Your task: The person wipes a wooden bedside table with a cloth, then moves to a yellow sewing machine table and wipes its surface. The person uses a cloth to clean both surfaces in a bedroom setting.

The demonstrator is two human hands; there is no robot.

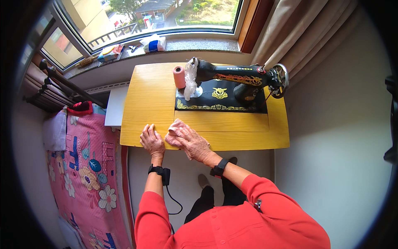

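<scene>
Under my right hand [195, 144] a pink cloth [178, 133] lies bunched on the front edge of a yellow wooden sewing machine table [146, 93]; my fingers press on it and part of it hangs at the edge. Just left of the cloth, my left hand [152, 140] rests on the same edge with bent fingers and holds nothing. Behind both hands stands a black sewing machine [231, 74] with gold decoration. A clear plastic bag [190, 79] hangs over its needle end, beside an upright cone of pink thread [179, 77].
A bed with a pink flowered cover [90, 168] is at the left, near a white surface [116, 105]. On the windowsill [199, 45] are a tissue pack [155, 44], a brush [85, 61] and a box [110, 53]. A curtain [289, 34] hangs right. A cable [178, 211] trails from my left wrist.
</scene>
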